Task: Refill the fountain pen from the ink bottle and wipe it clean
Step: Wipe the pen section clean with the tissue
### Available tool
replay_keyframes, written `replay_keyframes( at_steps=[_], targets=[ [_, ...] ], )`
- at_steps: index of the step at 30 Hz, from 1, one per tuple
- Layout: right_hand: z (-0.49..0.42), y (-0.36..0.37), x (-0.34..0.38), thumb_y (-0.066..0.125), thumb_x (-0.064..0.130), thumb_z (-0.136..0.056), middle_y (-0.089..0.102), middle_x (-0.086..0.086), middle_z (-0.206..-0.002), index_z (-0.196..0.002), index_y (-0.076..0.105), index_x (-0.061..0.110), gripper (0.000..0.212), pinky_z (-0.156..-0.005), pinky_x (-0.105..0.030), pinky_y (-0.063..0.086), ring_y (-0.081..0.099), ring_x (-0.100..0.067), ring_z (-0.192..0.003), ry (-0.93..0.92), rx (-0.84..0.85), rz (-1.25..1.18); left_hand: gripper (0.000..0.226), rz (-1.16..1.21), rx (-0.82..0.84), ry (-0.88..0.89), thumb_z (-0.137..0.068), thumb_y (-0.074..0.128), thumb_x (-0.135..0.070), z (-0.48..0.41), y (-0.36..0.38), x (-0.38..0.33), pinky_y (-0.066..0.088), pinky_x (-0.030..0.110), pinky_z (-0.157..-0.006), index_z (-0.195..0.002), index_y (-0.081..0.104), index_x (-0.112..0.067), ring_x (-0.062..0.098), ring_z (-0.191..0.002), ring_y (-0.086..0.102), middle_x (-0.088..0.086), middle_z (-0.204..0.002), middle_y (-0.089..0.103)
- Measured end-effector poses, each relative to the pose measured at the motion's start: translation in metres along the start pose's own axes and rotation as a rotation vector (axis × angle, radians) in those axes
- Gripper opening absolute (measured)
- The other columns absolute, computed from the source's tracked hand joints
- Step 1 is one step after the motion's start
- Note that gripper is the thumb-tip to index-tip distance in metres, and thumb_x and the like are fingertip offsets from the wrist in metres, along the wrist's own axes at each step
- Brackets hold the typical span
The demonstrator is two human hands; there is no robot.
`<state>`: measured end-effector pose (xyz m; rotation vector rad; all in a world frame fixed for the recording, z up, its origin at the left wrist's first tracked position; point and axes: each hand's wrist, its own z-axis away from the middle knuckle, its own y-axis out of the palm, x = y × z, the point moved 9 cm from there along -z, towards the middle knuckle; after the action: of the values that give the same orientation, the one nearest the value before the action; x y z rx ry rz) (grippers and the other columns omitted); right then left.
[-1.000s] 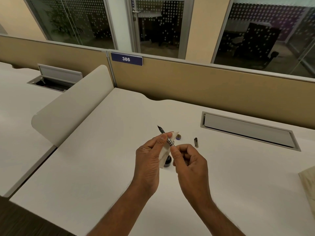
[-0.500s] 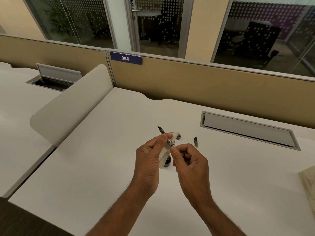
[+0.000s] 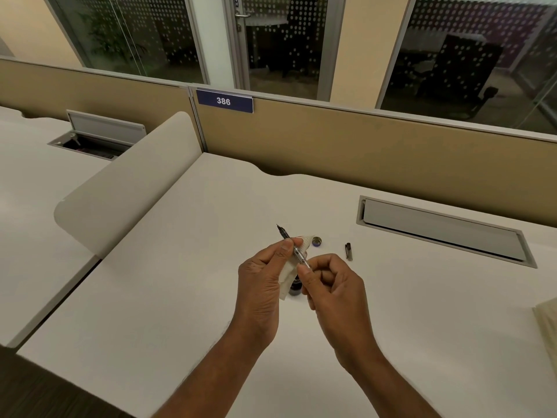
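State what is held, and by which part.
Left grip pinches the pen at its middle, with a tissue; right grip pinches the pen's back end.

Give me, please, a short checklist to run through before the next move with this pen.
1. Left hand grips pen and tissue: ok.
2. Right hand pinches the pen's rear end: ok.
3. Nib points away, off the desk: ok.
4. Nib wiped clean: cannot tell, too small.
5. Ink bottle upright beneath the hands: cannot tell, mostly hidden.
6. Bottle cap and dark pen piece lie on the desk, apart: ok.
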<state>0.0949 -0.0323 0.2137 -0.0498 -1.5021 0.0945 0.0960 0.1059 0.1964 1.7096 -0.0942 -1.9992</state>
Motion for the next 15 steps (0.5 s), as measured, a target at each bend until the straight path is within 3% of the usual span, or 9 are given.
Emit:
replay_keyframes(
  at_steps=[4, 8, 15],
  targets=[
    [0.0009, 0.0035, -0.0024, 0.064, 0.022, -0.098, 0.064, -0.002, -0.063, -0.087, 0.068, 0.013, 0.014, -0.052, -0.018, 0.042, 0.050, -0.008, -0.054, 0.059, 0.042, -0.078, 0.021, 0.003, 0.014, 0.002, -0.099, 0.063, -0.020, 0.0003, 0.0018, -0.0018, 0.055, 0.039, -0.102, -0.100, 0.085, -0.019, 0.025, -0.114, 0.074, 0.004, -0.112, 0.082],
    [0.0005, 0.0052, -0.0055, 0.063, 0.014, -0.099, 0.059, -0.004, -0.059, -0.087, 0.067, 0.004, 0.015, -0.044, -0.016, 0.036, 0.043, -0.009, -0.049, 0.127, 0.091, -0.193, 0.021, 0.018, 0.021, 0.006, -0.099, 0.064, -0.019, 0.0002, 0.0010, -0.0030, 0.061, 0.026, -0.089, -0.098, 0.085, -0.019, 0.023, -0.111, 0.076, 0.006, -0.111, 0.082],
    [-0.0012, 0.0085, -0.0087, 0.059, 0.019, -0.101, 0.063, -0.005, -0.063, -0.090, 0.069, 0.010, 0.017, -0.048, -0.018, 0.040, 0.046, -0.010, -0.052, 0.085, 0.084, -0.166, 0.022, -0.024, 0.033, 0.004, -0.090, 0.068, -0.033, -0.0021, 0.0016, 0.0010, 0.059, 0.020, -0.080, -0.099, 0.085, -0.023, 0.016, -0.106, 0.077, 0.002, -0.109, 0.082]
  ],
)
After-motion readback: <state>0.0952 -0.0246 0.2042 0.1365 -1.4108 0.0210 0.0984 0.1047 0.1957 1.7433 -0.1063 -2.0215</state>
